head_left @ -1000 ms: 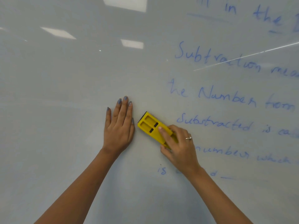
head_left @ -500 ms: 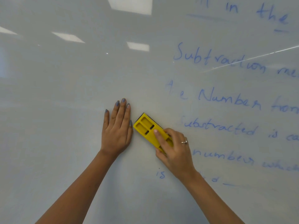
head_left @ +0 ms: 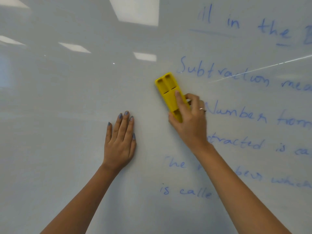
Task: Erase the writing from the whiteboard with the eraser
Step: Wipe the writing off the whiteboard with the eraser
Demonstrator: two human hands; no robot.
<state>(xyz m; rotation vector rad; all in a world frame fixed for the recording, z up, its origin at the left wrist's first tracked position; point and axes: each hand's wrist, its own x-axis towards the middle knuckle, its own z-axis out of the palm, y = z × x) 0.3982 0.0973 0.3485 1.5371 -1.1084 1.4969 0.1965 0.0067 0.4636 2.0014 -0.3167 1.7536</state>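
Gripping the yellow rectangular plastic eraser point(head_left: 170, 97) in the right hand point(head_left: 189, 119), index finger lying along its back, thumb and remaining fingers curled round its sides, pad side pressing against the glossy white whiteboard point(head_left: 67, 98). Resting the left hand point(head_left: 120, 141) flat on the board to the left and slightly nearer, fingers straight and together, holding nothing, seemingly bracing.

Having climbed since a second ago: then lying tilted just beside the left hand's fingertips, now standing nearly upright, well above that hand, top end reaching level with the line of blue handwriting point(head_left: 224, 76) beginning "Subtraction", just left of its first letter. Having lost the start of the second line on the way, the word before "Number" being gone where it showed earlier. Leaving the left part of the board bare, showing only ceiling-light reflections.

Judging the task as partly done: still carrying several blue lines to the right of the eraser and below it, including "The" and "is calle" lower down, plus a heading at the far top right. Likely calling next for rightward strokes across the "Subtraction" line, keeping the pad flat to avoid smearing.
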